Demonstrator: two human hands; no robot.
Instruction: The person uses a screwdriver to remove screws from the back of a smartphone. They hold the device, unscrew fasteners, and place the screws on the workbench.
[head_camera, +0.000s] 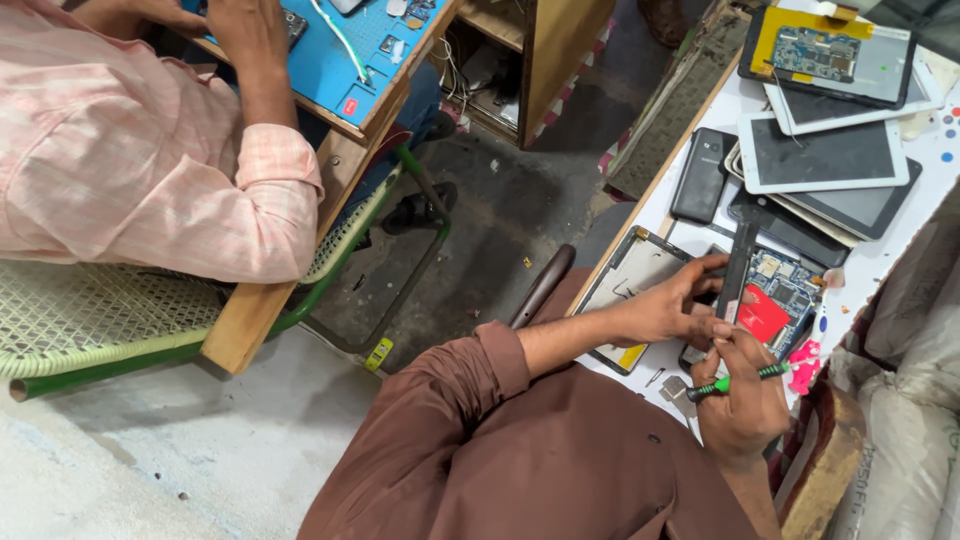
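- Brown cloth of the wearer's sleeve (480, 400) fills the near foreground, with the left forearm running from it up and to the right toward the white worktable (880, 262).
- A green-handled screwdriver (737, 381) is held in the right hand (745, 395), the fingers closed around it; its long axis lies nearly level across the picture, tilted slightly up to the right, and the tip end cannot be made out.
- Just above that hand, the left hand (672, 308) is laid on an opened tablet (770, 300), its fingers curled against a dark flat strip (738, 268) that stands roughly upright in the picture; whether the strip is pinched or only steadied cannot be told.
- The opened tablet is placed at the table's near edge, touching the left hand and lying directly above the right hand; a red patch (762, 316) and a blue-green circuit board (785, 285) are exposed inside it. Both hands are close to it, the left being the one in contact.
- A detached back frame (635, 285) is seen just left of it, under the left wrist.
- Farther up the table a black phone (700, 175) and a stack of white and dark tablets (825, 155) are piled, their long sides slanting.
- At far left, another person in a pink checked shirt (120, 150) is seated at a blue-matted bench (345, 60).
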